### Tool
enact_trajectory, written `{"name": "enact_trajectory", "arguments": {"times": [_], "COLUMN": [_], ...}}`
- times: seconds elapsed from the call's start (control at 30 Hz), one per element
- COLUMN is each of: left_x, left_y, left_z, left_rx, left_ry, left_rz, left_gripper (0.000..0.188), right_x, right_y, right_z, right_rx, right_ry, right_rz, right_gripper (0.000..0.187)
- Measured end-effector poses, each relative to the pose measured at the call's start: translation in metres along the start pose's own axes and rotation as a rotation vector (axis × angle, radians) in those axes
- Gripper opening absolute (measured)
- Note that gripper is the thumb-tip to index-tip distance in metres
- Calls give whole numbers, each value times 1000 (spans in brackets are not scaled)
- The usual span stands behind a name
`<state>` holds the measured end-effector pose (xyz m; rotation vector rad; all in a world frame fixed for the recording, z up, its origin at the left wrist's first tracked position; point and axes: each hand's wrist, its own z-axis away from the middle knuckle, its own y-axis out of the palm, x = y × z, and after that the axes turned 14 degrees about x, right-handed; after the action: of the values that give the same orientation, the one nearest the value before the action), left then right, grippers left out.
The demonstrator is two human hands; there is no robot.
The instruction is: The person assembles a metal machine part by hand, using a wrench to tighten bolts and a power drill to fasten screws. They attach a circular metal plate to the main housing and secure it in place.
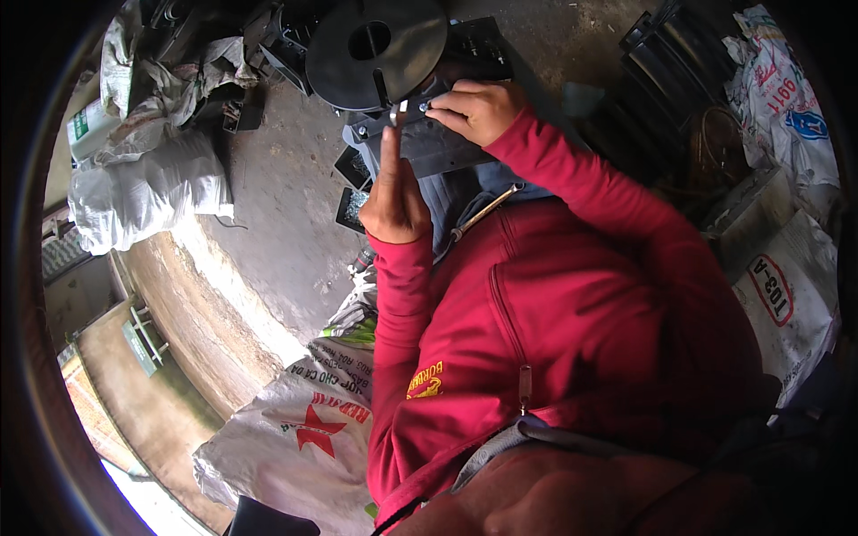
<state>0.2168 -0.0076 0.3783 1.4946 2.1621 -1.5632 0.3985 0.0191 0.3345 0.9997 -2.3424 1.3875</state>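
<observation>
A black round plate (335, 58) with a central hole and slots stands over a dark grey plastic piece (433, 152) at my lap. My left hand (393, 201) has its index finger stretched up to a small shiny metal piece (399, 113) by the slot at the plate's near edge; its other fingers are curled and I see nothing in them. Just to the right, my right hand (483, 109) pinches a small bolt (424, 107) between thumb and fingertips, close against the grey piece. A combination wrench (485, 213) lies across my lap.
Small black trays (350, 207) of metal fasteners sit left of my lap. Dark curved plastic parts (675, 67) are stacked at the far right. White sacks (268, 447) lie near left, and a wrapped white bundle (147, 192) rests farther left on the concrete floor.
</observation>
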Motion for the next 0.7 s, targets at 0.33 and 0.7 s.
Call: {"name": "enact_trajectory", "arguments": {"times": [0.33,0.7], "left_x": [2,9], "left_y": [-23,-16], "left_z": [11,40], "left_rx": [-35,21], "left_ry": [-331,-414], "left_rz": [152,562], "left_gripper": [32,31], "right_x": [15,16], "right_y": [-46,-9], "right_z": [33,89], "right_rx": [441,1107], "right_ry": [-31,-48], "right_rz": [-341,-96], "right_gripper": [20,18]}}
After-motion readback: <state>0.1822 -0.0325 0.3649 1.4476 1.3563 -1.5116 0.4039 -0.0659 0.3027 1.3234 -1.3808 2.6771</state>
